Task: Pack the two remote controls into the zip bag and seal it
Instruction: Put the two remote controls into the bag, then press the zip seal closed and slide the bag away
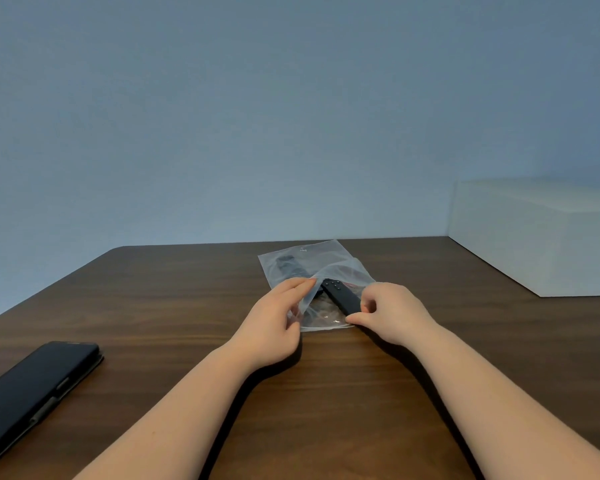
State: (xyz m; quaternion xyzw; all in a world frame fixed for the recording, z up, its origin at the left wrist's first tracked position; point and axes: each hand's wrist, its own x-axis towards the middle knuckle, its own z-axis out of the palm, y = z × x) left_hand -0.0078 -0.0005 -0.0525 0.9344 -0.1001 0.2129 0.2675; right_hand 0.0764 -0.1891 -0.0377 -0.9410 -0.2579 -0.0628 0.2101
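Observation:
A clear zip bag [312,259] lies on the dark wooden table [187,306], its mouth facing me. One black remote [290,265] shows dimly through the plastic deep inside, at the far left. A second black remote [340,295] lies slanted in the bag's mouth, its buttoned end inside. My left hand [274,327] pinches the upper flap of the bag's mouth and lifts it. My right hand [392,313] grips the near end of the second remote with fingers and thumb.
A black phone in a folio case [32,389] lies at the near left of the table. A white box [541,237] stands at the far right. A plain wall rises behind the table's back edge.

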